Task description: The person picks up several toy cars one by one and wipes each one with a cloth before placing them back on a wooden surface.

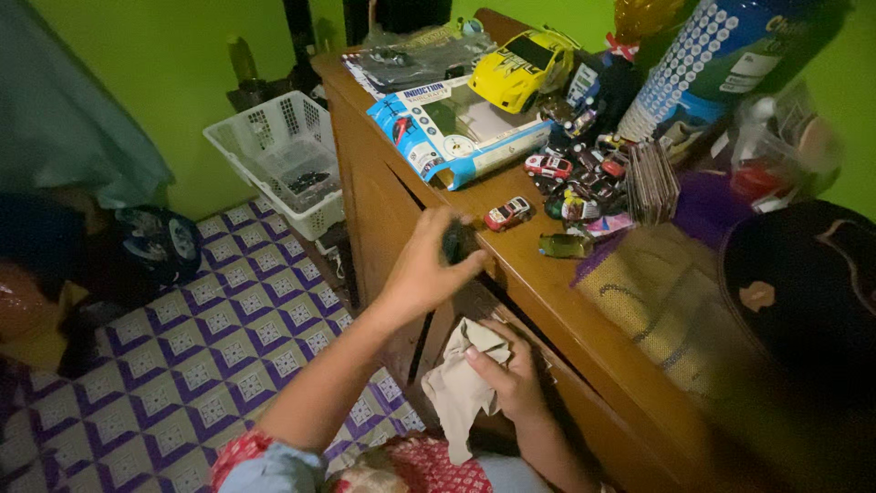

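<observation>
My left hand (427, 265) is raised at the front edge of a wooden cabinet top (520, 274) and closed around a small dark toy car (458, 243). My right hand (511, 370) is lower, by the cabinet front, gripping a crumpled beige cloth (461, 388) that hangs down from it. Just beyond my left hand, a small red and white toy car (508, 214) sits on the cabinet top.
Several more toy cars (584, 178) crowd the cabinet top, with a large yellow toy car (522, 66), a blue toy box (452, 132) and a stack of cards (652, 183). A white plastic basket (283, 155) stands on the patterned floor (210, 347). A black cap (803, 283) lies at right.
</observation>
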